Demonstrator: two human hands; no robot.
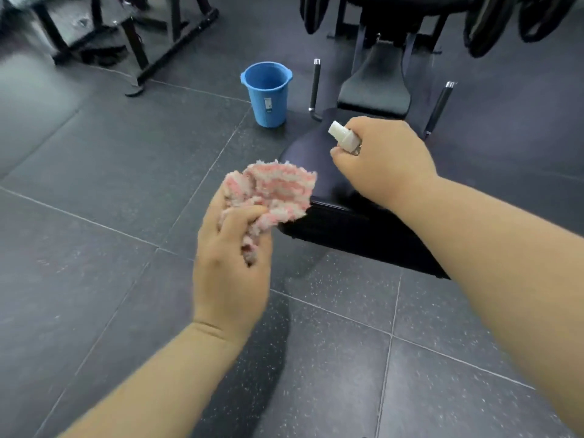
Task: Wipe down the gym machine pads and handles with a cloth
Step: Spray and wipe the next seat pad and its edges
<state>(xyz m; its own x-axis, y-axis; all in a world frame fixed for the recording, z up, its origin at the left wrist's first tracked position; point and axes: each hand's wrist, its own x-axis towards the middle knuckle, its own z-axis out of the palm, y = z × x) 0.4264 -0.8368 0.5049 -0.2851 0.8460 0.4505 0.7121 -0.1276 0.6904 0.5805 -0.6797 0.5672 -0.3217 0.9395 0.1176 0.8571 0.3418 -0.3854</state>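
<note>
The left hand point(232, 263) is reaching forward from the lower left, back of the hand up, with its fingers and thumb curling round a fluffy pink-and-white cloth point(275, 191). The cloth is bunching out above the fingers, and its far edge is lying over the near left corner of the black seat pad point(331, 191); whether it is touching the pad cannot be told.

The right hand point(385, 162) is stretching in from the right, hanging over the middle of the seat pad. Its fingers are wrapping tightly round a small white spray bottle point(343, 137), whose capped top is sticking out up and to the left. The bottle's body is hiding inside the fist, so what is in it cannot be told.

Beyond the seat a second black pad point(374, 90) is rising toward the machine, with two dark handles point(315, 86) point(439, 105) standing up on either side.

A blue bucket point(268, 102) is standing upright on the dark tiled floor point(94, 184), just left of the machine. Only its blue inner wall is showing.
</note>
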